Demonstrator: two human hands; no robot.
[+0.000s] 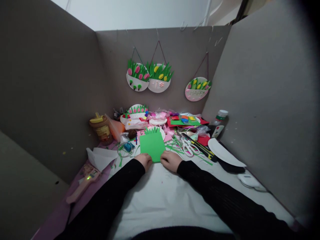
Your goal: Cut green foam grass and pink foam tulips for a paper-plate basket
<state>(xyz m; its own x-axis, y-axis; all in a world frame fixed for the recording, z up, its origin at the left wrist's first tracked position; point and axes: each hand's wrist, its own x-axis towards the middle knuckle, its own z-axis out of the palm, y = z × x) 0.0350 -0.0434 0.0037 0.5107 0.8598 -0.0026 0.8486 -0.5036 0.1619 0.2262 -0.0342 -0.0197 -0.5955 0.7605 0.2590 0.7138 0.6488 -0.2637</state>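
A green paper sheet (152,146) lies on the white table cover (160,196), just left of the middle of the frame, its top edge cut into grass-like points. Both hands meet at its bottom edge. The left hand (145,161) grips the lower left corner, fingers curled onto the sheet; the right hand (170,160) holds the lower right corner the same way, knuckles up. Whether thumbs sit under the paper I cannot tell. Both arms are in black sleeves.

Just right of the sheet lie white-handled scissors (188,148) among green paper scraps, and beyond them a white paper plate (225,152) at the right. At lower left a pink glue gun (83,184) rests on the pink mat. An amber jar with a yellow lid (100,128) stands at the left of the clutter. On the grey back wall, in the upper middle, hang three plate crafts with tulips (150,77).
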